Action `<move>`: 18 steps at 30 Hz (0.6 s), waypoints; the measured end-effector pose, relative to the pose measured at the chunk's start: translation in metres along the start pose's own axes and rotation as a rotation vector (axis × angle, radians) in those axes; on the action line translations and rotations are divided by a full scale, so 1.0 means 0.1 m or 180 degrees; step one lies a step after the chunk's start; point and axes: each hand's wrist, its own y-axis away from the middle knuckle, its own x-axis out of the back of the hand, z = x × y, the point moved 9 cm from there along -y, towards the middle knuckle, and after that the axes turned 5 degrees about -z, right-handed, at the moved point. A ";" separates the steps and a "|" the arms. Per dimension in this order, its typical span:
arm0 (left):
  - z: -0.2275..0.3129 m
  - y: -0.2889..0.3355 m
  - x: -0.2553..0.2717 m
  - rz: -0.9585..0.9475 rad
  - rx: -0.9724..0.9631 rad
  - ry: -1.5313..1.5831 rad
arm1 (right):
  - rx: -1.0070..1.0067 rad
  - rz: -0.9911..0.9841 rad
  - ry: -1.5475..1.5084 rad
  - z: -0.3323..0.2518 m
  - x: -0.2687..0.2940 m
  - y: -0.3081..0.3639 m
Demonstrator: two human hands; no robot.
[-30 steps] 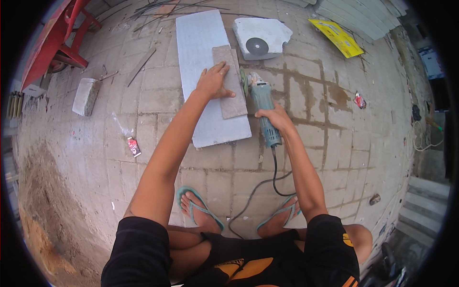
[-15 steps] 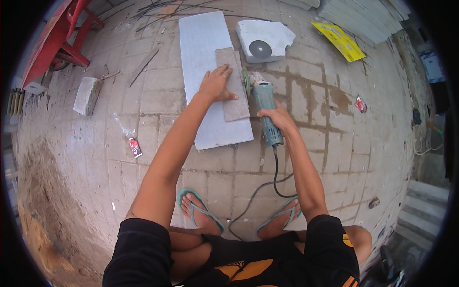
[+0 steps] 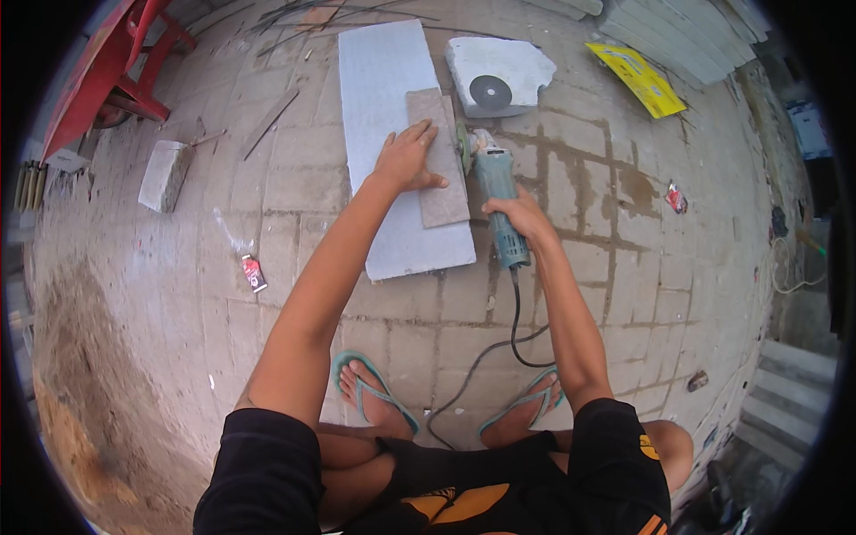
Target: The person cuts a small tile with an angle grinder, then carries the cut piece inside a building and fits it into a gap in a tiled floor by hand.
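A paved yard of grey-brown concrete blocks point(image 3: 294, 187), stained dark in patches, fills the head view, with a strip of bare earth along its left rim. On the paving lies a long pale slab point(image 3: 392, 134), and on top of it, along the slab's right edge, a narrower grey-brown tile strip point(image 3: 443, 183). The person squats over it in teal flip-flops point(image 3: 374, 392) and black shorts. The left hand point(image 3: 406, 159) lies flat and open on the tile strip, fingers spread and pointing away, pressing it to the slab — nothing gripped. The right hand point(image 3: 522, 217) is closed around the body of a teal angle grinder point(image 3: 497, 192), whose disc point(image 3: 463, 147) sits at the strip's right edge; whether the disc touches the tile cannot be told. A black power cord point(image 3: 513, 325) runs from the grinder's tail back between the feet.

Beyond the slab, a broken white block point(image 3: 499, 76) carries a spare grey cutting disc point(image 3: 490, 93). A yellow flat packet point(image 3: 640, 78) lies to the upper right beside stacked pale boards point(image 3: 687, 31). At left — well apart from the work — sit a loose pale brick point(image 3: 165, 176), a small red wrapper point(image 3: 254, 273) and a red metal frame point(image 3: 107, 67).
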 end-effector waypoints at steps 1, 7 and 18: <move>-0.01 0.01 0.00 0.0012 -0.0011 0.0007 | 0.0016 -0.0018 0.0013 -0.01 -0.02 0.01; 0.00 -0.02 0.00 -0.0033 0.0028 -0.0035 | 0.0170 0.0032 0.0120 0.17 0.03 -0.03; 0.01 -0.01 0.01 -0.0005 -0.0001 -0.0009 | -0.0048 -0.0001 -0.0015 0.05 0.01 -0.03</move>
